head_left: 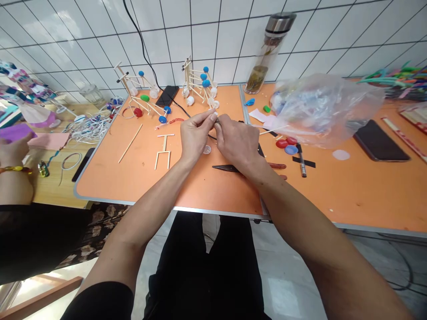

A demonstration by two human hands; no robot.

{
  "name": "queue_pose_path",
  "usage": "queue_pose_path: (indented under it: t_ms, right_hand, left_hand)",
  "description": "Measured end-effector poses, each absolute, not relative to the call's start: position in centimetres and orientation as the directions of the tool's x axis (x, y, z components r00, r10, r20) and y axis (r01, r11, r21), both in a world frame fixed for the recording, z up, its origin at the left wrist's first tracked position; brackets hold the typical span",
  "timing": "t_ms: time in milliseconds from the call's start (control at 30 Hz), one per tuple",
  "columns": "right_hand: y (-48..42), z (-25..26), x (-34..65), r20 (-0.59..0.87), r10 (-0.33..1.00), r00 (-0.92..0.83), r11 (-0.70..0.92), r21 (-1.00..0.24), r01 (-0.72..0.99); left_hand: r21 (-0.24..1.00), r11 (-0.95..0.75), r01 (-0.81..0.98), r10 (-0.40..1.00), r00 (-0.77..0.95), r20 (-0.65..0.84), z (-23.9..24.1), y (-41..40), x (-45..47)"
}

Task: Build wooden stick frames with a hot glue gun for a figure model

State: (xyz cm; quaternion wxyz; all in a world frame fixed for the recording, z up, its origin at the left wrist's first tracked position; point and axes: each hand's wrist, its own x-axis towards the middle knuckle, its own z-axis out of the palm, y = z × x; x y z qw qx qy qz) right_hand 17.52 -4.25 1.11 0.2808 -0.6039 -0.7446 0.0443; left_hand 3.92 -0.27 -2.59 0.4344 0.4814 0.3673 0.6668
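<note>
My left hand (194,135) and my right hand (236,142) meet over the middle of the orange table (133,178), fingertips pinched together on a small thin piece I cannot make out. A small white cap (207,150) lies on the table just below them. A glued stick frame (163,152) and a loose thin stick (130,143) lie left of my left hand. A dark pointed tool (224,168) lies under my right wrist.
Two stick-and-bottle-cap models (200,86) (143,95) stand at the back. A clear plastic bag (325,109), a glass bottle (270,53), loose caps (287,146), a marker (302,162) and a phone (380,141) sit right. Another person's hand (13,149) rests at far left.
</note>
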Motion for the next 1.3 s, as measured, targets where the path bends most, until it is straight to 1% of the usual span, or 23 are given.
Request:
queue_pose_path:
  t_ms: [67, 133, 200, 267, 300, 333, 433, 500, 533, 600, 633, 667, 700, 800, 900, 967, 1000, 1067, 1100, 1167, 1233, 1267, 1300]
  right_hand:
    - [-4.2, 1.6, 17.8, 0.361, 0.927, -0.100, 0.292, -0.531, 0.795]
    - [-3.7, 2.2, 18.6, 0.276, 0.952, -0.136, 0.304, -0.784, 0.542]
    - [-3.1, 2.9, 19.6, 0.089, 0.943, -0.321, 0.148, -0.975, 0.165]
    - [-2.5, 3.4, 20.4, -0.056, 0.833, -0.550, -0.089, -0.996, -0.033]
    - [-2.4, 3.5, 20.5, -0.080, 0.806, -0.586, -0.121, -0.992, -0.031]
    - [-2.4, 3.5, 20.5, -0.088, 0.822, -0.563, -0.082, -0.996, 0.036]
    - [-3.1, 2.7, 19.2, 0.033, 0.953, -0.301, 0.160, -0.899, 0.409]
    - [-3.8, 1.7, 18.1, 0.167, 0.971, -0.174, 0.240, -0.715, 0.657]
    - [-4.2, 1.3, 17.6, 0.230, 0.962, -0.149, 0.258, -0.578, 0.774]
    - [-4.6, 0.7, 17.1, 0.315, 0.938, -0.144, 0.244, -0.306, 0.920]
    - [-4.6, 0.7, 17.1, 0.337, 0.931, -0.143, 0.231, -0.238, 0.943]
    - [-4.5, 0.8, 17.2, 0.337, 0.931, -0.137, 0.236, -0.273, 0.933]
    - [-4.3, 1.1, 17.5, 0.313, 0.941, -0.127, 0.252, -0.400, 0.881]
    - [-3.0, 2.2, 19.0, 0.123, 0.967, -0.222, 0.220, -0.845, 0.488]
    - [-2.0, 2.7, 20.1, -0.054, 0.883, -0.467, 0.022, -0.988, 0.155]
    - [-1.8, 2.3, 20.1, -0.058, 0.862, -0.503, -0.063, -0.998, 0.007]
    - [-1.8, 2.0, 19.9, -0.021, 0.898, -0.440, -0.015, -1.000, 0.017]
    - [-2.1, 1.2, 19.2, 0.135, 0.963, -0.234, 0.197, -0.944, 0.266]
    - [-2.4, 0.8, 18.8, 0.231, 0.960, -0.159, 0.279, -0.847, 0.452]
    - [-3.1, 0.3, 18.2, 0.353, 0.927, -0.122, 0.321, -0.586, 0.744]
    - [-3.7, 0.2, 17.7, 0.369, 0.919, -0.137, 0.295, -0.415, 0.861]
    - [-3.9, 0.4, 17.7, 0.364, 0.922, -0.136, 0.286, -0.399, 0.871]
    - [-4.0, 0.6, 17.7, 0.352, 0.927, -0.128, 0.285, -0.440, 0.852]
  left_hand:
    - [0.898, -0.363, -0.248, 0.931, -0.146, 0.336, -2.5, -0.3, 3.9]
    - [0.888, -0.375, -0.267, 0.927, -0.122, 0.354, -2.4, -0.4, 3.8]
    - [0.879, -0.381, -0.287, 0.924, -0.099, 0.368, -2.0, -0.4, 3.7]
    - [0.873, -0.380, -0.306, 0.925, -0.093, 0.370, -1.6, -0.6, 3.6]
    - [0.873, -0.379, -0.309, 0.925, -0.098, 0.367, -1.5, -0.6, 3.6]
    - [0.874, -0.380, -0.304, 0.925, -0.110, 0.364, -1.4, -0.7, 3.6]
    - [0.893, -0.373, -0.250, 0.927, -0.134, 0.350, -1.8, -0.5, 3.6]
    - [0.915, -0.345, -0.209, 0.937, -0.134, 0.323, -2.4, -0.2, 3.6]
    - [0.924, -0.328, -0.196, 0.943, -0.133, 0.307, -2.8, -0.1, 3.7]
    - [0.933, -0.307, -0.188, 0.949, -0.137, 0.285, -3.3, 0.2, 3.7]
    - [0.933, -0.304, -0.190, 0.950, -0.138, 0.282, -3.4, 0.2, 3.7]
    - [0.932, -0.306, -0.196, 0.949, -0.136, 0.283, -3.5, 0.2, 3.7]
    - [0.928, -0.312, -0.206, 0.948, -0.132, 0.289, -3.5, 0.2, 3.7]
    - [0.904, -0.346, -0.250, 0.938, -0.128, 0.323, -2.9, -0.1, 3.8]
    - [0.896, -0.342, -0.283, 0.940, -0.113, 0.322, -2.1, -0.3, 3.8]
    - [0.905, -0.317, -0.284, 0.948, -0.102, 0.301, -1.9, -0.2, 3.7]
    - [0.911, -0.309, -0.273, 0.951, -0.101, 0.292, -1.9, -0.1, 3.6]
    - [0.925, -0.305, -0.227, 0.952, -0.110, 0.287, -2.0, 0.1, 3.4]
    - [0.930, -0.310, -0.199, 0.949, -0.117, 0.292, -2.2, 0.1, 3.3]
    - [0.934, -0.324, -0.152, 0.943, -0.128, 0.307, -2.4, 0.2, 3.3]
    - [0.931, -0.338, -0.137, 0.937, -0.137, 0.320, -2.6, 0.1, 3.4]
    - [0.928, -0.344, -0.142, 0.935, -0.140, 0.325, -2.6, 0.0, 3.5]
    - [0.924, -0.349, -0.155, 0.934, -0.141, 0.329, -2.6, -0.1, 3.6]
